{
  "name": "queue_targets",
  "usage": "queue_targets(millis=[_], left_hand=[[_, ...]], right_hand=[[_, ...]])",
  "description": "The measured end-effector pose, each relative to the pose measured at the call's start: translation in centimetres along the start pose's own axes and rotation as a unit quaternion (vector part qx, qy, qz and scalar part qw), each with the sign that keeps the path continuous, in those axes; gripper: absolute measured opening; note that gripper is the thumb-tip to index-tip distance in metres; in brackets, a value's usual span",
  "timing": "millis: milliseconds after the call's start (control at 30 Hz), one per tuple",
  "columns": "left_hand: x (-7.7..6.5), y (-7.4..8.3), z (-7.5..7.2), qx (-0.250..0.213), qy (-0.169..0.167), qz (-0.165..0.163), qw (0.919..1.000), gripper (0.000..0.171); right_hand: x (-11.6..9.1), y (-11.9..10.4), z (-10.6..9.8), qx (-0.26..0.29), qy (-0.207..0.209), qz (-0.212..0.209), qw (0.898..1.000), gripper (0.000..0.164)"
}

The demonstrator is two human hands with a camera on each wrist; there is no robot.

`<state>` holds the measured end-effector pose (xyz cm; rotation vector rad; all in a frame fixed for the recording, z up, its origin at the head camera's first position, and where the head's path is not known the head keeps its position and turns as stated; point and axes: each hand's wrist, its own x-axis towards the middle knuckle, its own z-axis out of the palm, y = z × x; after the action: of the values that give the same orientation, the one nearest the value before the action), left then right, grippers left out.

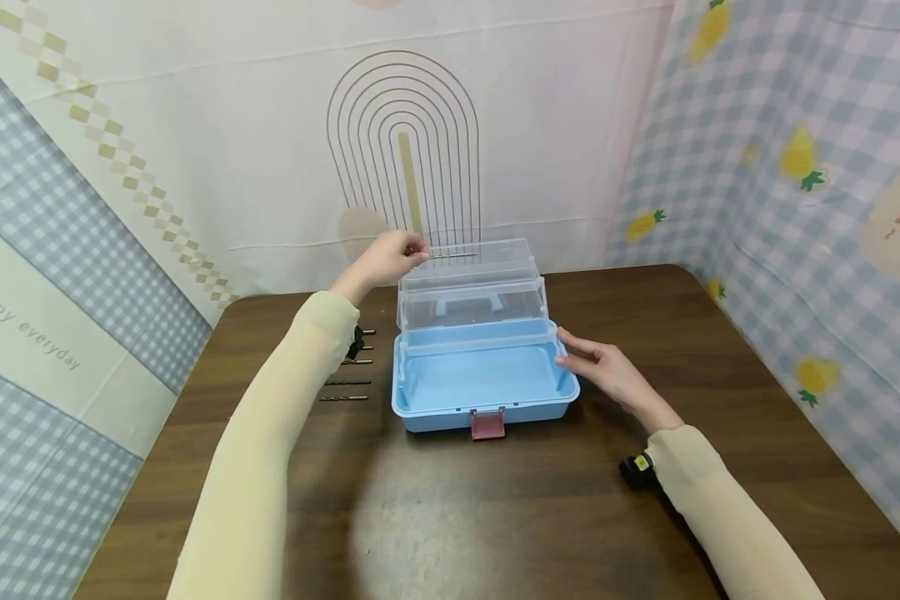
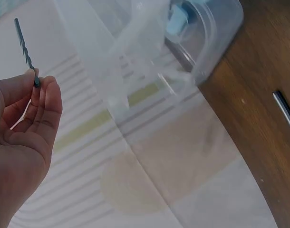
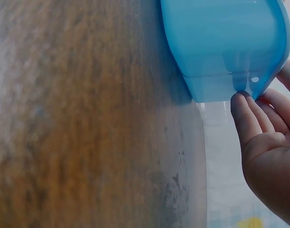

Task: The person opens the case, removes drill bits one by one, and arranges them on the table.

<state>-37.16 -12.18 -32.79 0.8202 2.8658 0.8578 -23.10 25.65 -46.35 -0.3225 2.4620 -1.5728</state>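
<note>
My left hand [image 1: 393, 257] is raised at the back, close to the upper left of the propped-up clear lid [image 1: 487, 300]. It pinches a thin drill bit [image 2: 24, 50] near one end, between thumb and fingertips; the fluted length sticks out. A light blue plastic toolbox [image 1: 487, 412] stands on the table with its lid up and its inside bare. At the toolbox's right rim, my right hand [image 1: 600, 367] holds on with thumb and fingers. In the right wrist view its fingertips [image 3: 240, 99] meet the blue side wall near the corner.
Several more drill bits [image 1: 345, 398] lie in a column left of the toolbox, partly hidden by the left forearm. A pink latch [image 1: 487, 425] hangs at the toolbox's front. Patterned cloth [image 1: 270, 125] rises behind the brown table [image 1: 495, 533].
</note>
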Motion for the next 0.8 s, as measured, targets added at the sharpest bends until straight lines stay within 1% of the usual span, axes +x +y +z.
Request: queue_targets(millis=[333,500,800], left_hand=[[-2.0,-2.3,-2.4,0.009,0.035,-0.02,0.9992,0.015],[-3.1,-3.2,-3.4,0.005,0.042,-0.027,0.9987,0.014],[-5.0,-4.8,-4.7,0.019,0.058,-0.046,0.997,0.016]], right_hand=[[0.0,0.1,0.0,0.004,0.001,0.003,1.0,0.071],[0.0,0.2,0.0,-0.002,0.004,0.005,1.0,0.071],[0.2,0.4,0.1,0.003,0.007,0.009,1.0,0.066]])
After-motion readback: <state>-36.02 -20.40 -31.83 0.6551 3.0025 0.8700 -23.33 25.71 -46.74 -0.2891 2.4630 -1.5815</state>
